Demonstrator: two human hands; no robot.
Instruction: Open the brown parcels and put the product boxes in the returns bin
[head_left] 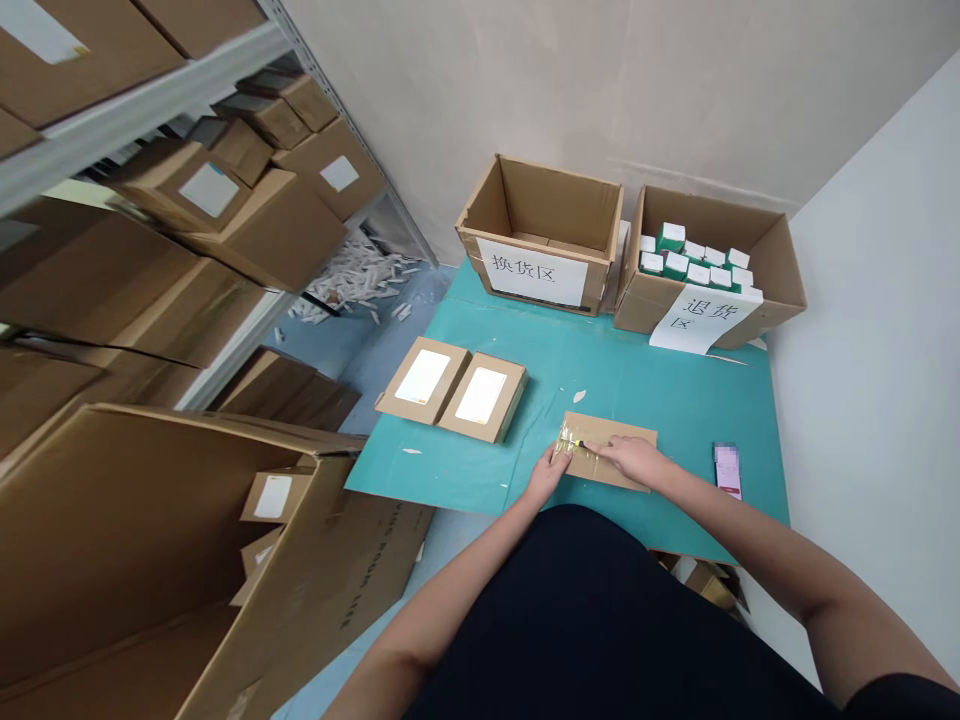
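On the green tabletop in front of me lies a flat cardboard box (611,455) with shiny clear tape over its left end. My left hand (549,474) grips that left end near the front corner, thumb on top. In my right hand (634,458) is a small yellow-and-black utility knife (578,443), fingers closed round it with the index finger stretched along it. Its tip points left and rests at the taped end of the box. How far the blade is out is too small to tell.
Two labelled cardboard boxes (481,397) lie to the left, and a phone (727,470) to the right. Behind stand an open carton (540,215) and another carton (772,255) holding several green-and-white boxes. Loaded shelves (247,340) and a large open carton (330,570) flank the left side.
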